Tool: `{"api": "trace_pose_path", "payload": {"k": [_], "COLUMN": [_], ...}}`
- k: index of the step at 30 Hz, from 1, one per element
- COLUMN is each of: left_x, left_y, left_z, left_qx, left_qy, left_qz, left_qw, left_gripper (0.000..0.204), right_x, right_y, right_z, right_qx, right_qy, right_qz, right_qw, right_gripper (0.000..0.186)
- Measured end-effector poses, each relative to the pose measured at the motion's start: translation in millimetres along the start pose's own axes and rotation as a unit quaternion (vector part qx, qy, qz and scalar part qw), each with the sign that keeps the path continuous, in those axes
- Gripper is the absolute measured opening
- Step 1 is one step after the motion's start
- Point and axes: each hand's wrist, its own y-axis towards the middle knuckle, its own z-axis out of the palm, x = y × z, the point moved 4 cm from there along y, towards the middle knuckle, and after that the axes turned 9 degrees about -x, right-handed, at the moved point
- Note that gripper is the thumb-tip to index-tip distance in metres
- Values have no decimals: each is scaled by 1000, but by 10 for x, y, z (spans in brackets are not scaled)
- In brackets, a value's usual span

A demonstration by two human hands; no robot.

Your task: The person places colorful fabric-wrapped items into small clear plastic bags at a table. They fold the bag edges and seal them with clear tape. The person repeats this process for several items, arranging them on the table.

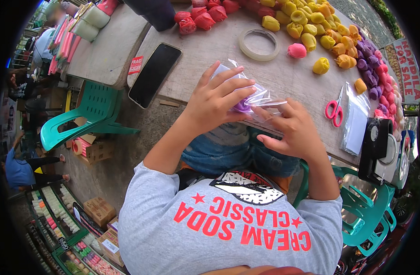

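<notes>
A purple flower-shaped piece (242,106) lies within a crinkled clear plastic wrapper (261,97) at the table's near edge. My left hand (215,98) spreads its fingers over the wrapper, its thumb below, with the purple piece held between them. From the right, my right hand (294,130) touches the wrapper with its fingertips; its thumb stands apart from the fingers. Part of the wrapper and its contents is hidden under my left fingers. Scissors with red handles (334,112) lie to the right of my hands, beside a stack of clear plastic sleeves (356,123).
A black phone (155,74) rests by the table's left edge. Beyond my hands lie a tape roll (259,44) and many rosebud-shaped pieces in red, yellow (321,66), orange, purple and pink. A scale (378,145) stands at right. Green chairs (96,110) flank the wooden table (198,50).
</notes>
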Motion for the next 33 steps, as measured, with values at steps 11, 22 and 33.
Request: {"api": "trace_pose_path", "payload": {"k": [11,22,33], "left_x": [-37,189,194], "left_y": [6,-39,-39], "left_z": [14,-151,-149], "left_qx": [-69,-49,-34], "left_qy": [-6,-67,-56], "left_qz": [24,21,14], "left_qw": [997,996,998], "left_gripper": [57,68,50], "right_x": [80,10,233], "right_y": [-92,3,9], "right_z": [-147,26,94], "right_qx": [-50,58,51], "right_qy": [45,153,-57], "right_qz": [32,50,12], "right_qw": [997,985,997], "right_gripper": [39,53,59]}}
